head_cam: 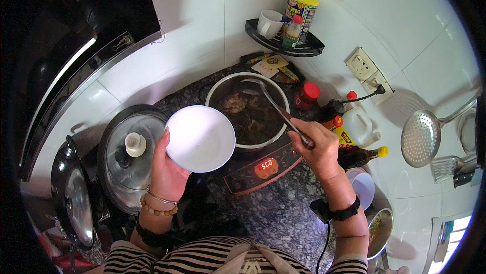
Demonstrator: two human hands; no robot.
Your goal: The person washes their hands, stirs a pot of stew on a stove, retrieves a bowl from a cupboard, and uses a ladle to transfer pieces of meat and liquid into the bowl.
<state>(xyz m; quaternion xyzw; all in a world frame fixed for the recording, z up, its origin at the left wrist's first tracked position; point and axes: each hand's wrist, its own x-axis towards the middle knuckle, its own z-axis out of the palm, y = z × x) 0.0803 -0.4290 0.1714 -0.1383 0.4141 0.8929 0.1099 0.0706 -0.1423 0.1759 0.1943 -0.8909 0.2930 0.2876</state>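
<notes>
My left hand [169, 164] grips the near-left side of a white bowl [201, 139], its thumb over the rim. No food shows inside the bowl. My right hand [317, 147] is shut on the handle of a metal ladle [275, 103]. The ladle's head dips into dark broth [243, 129] at the far side of a steel pot [285, 131]. Brown chunks of food [234, 103] show at the liquid's surface. Beneath the pot is an induction cooker [243, 181] with a lit red display. The bowl hangs beside the pot, covering part of its left rim.
A lidded wok [114, 183] stands at left, another lidded pan [78, 205] beyond it. Sauce bottles [360, 156] and a red-lidded jar [307, 95] line the right wall. A corner shelf [315, 48] juts out above. A skimmer [421, 137] hangs right; a steel basin [385, 232] holds food.
</notes>
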